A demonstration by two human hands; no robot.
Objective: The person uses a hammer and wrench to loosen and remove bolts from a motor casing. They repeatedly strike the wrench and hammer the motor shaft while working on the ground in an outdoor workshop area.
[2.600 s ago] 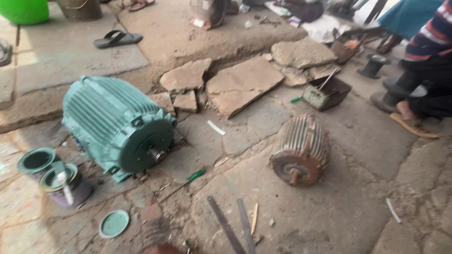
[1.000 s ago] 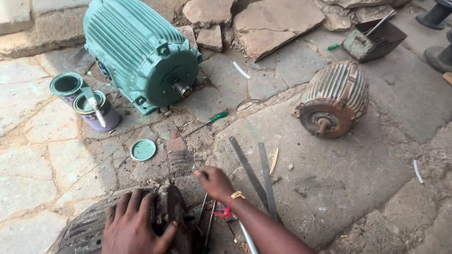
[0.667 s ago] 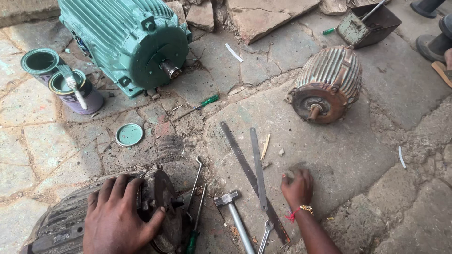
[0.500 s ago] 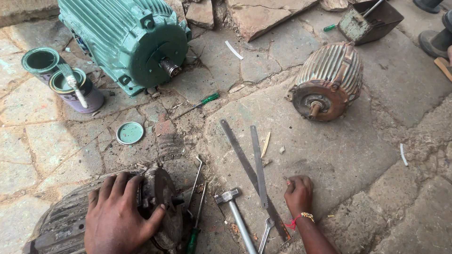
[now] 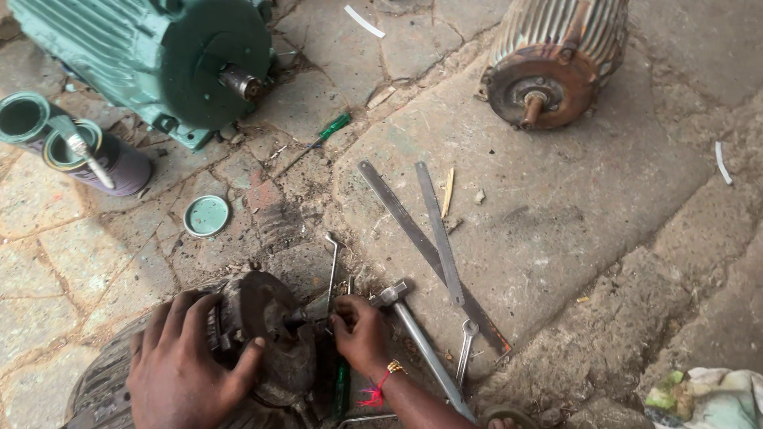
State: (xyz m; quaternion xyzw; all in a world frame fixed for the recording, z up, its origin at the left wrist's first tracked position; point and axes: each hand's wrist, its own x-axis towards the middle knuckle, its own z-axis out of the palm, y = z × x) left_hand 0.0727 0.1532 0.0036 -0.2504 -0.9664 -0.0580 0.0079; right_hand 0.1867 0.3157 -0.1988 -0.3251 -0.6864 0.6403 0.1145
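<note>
Two bare hands are seen on a dark, greasy motor [image 5: 262, 349] at six o'clock. Its end cover is gripped by the left hand [image 5: 187, 369], fingers spread; its shaft tip is pinched by the right hand [image 5: 362, 334]. A hammer [image 5: 421, 342] lies just beside it, at three o'clock. A green motor [image 5: 159, 56] sits at eleven o'clock.
</note>
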